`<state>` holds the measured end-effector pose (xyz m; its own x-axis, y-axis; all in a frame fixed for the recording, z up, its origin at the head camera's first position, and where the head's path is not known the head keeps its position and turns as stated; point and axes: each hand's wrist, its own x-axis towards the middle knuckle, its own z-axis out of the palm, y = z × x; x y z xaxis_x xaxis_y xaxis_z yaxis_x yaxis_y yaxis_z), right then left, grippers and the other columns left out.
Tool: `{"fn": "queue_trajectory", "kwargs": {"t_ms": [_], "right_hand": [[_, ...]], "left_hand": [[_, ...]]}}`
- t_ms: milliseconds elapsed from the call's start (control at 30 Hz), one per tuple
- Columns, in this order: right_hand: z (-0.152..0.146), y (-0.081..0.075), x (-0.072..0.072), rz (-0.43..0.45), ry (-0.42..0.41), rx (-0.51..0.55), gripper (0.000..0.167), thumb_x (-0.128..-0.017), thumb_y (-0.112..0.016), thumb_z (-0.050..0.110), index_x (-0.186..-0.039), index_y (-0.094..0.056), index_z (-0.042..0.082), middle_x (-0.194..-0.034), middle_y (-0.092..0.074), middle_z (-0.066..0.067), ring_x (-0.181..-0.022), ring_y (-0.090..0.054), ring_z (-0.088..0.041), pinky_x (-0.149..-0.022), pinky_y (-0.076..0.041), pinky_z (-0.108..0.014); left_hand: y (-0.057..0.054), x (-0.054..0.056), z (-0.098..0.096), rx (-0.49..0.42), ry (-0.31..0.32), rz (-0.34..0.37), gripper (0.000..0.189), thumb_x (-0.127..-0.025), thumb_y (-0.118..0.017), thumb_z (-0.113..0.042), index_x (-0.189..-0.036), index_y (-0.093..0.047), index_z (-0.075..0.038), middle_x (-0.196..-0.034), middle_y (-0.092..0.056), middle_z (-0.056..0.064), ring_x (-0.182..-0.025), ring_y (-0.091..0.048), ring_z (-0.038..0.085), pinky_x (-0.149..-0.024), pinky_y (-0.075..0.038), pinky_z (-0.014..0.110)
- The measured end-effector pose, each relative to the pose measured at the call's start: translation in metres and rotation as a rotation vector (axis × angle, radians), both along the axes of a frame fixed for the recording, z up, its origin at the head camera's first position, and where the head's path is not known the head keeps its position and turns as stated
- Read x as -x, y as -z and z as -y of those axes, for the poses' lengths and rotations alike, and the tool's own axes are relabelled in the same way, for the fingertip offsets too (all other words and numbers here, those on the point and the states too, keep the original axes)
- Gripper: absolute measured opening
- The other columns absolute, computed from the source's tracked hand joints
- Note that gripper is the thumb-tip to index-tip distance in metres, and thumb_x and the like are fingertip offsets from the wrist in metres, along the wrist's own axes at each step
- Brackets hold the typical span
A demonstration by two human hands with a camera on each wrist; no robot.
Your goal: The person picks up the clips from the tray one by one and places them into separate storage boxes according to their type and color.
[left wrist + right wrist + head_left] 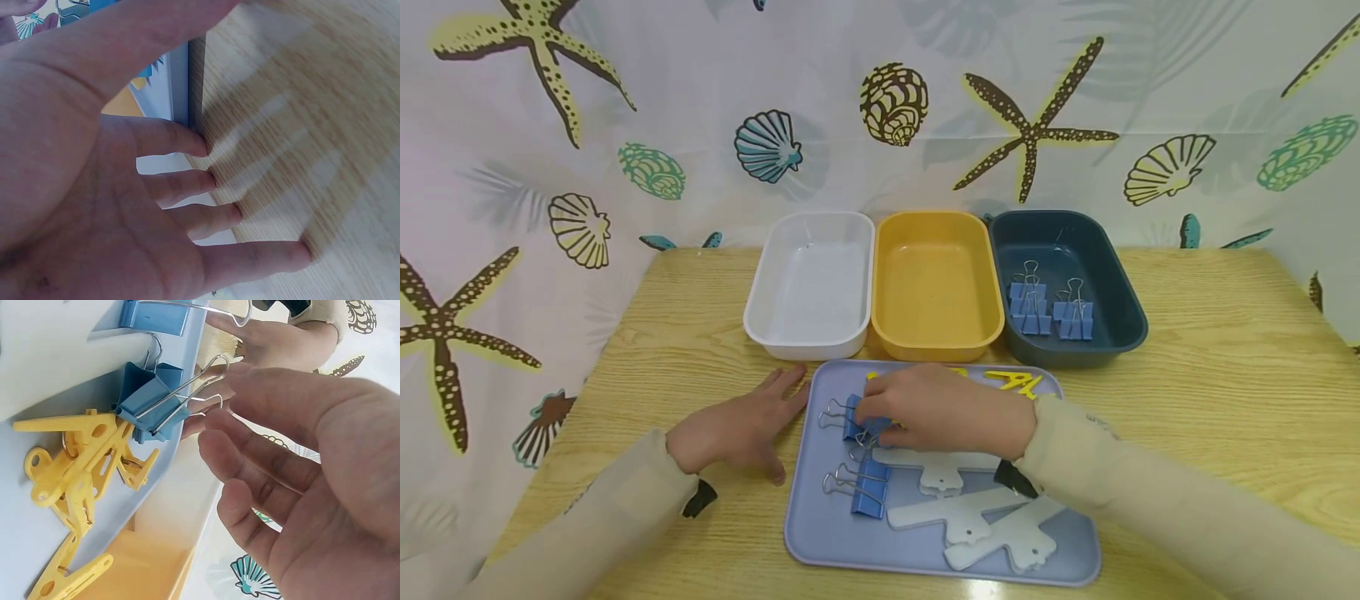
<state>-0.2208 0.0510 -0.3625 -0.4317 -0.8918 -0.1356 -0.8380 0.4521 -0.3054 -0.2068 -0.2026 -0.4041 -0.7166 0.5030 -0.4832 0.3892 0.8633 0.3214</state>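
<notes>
My right hand [925,408] reaches over the left part of a lavender tray [801,517]. Its fingers are loosely bent, with the fingertips beside the wire handles of a tilted blue binder clip [153,400]; no firm grip on it shows. Another blue binder clip [871,487] lies nearer the front, handles pointing left. My left hand [737,429] rests on the table at the tray's left edge, fingers spread and holding nothing. Yellow clips [81,469] lie toward the tray's back, partly hidden by the right hand in the head view. White flat clips [951,517] lie toward the front.
Behind the tray stand a white bin [808,346], a yellow bin [936,292] and a dark blue bin [1108,308] side by side. Several blue binder clips [1075,321] sit in the dark blue one. A shell-printed curtain [850,50] hangs behind the wooden table [1225,350].
</notes>
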Motion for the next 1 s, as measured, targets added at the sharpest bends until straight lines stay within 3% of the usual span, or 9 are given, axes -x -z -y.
{"fn": "queue_trajectory", "kwargs": {"t_ms": [500,1000], "right_hand": [[0.006,0.009,-0.002,-0.033,-0.034,-0.049,0.030,-0.090,-0.068,0.026,-0.120,-0.066,0.020,-0.115,-0.066,0.005,-0.099,-0.063,-0.009,-0.089,-0.053,-0.027],[0.016,0.017,-0.004,-0.078,-0.072,-0.075,0.026,-0.089,-0.068,0.022,-0.115,-0.068,0.021,-0.108,-0.066,0.006,-0.091,-0.063,-0.007,-0.079,-0.054,-0.024]], "left_hand": [[-0.001,0.000,-0.001,0.011,0.005,-0.001,0.111,-0.067,-0.087,-0.022,-0.152,-0.019,0.003,-0.160,-0.003,0.026,-0.145,-0.008,0.052,-0.113,-0.028,0.059],[-0.001,0.001,0.000,0.004,0.010,0.002,0.110,-0.067,-0.087,-0.021,-0.151,-0.020,0.005,-0.160,-0.004,0.027,-0.144,-0.009,0.053,-0.113,-0.028,0.059]]}}
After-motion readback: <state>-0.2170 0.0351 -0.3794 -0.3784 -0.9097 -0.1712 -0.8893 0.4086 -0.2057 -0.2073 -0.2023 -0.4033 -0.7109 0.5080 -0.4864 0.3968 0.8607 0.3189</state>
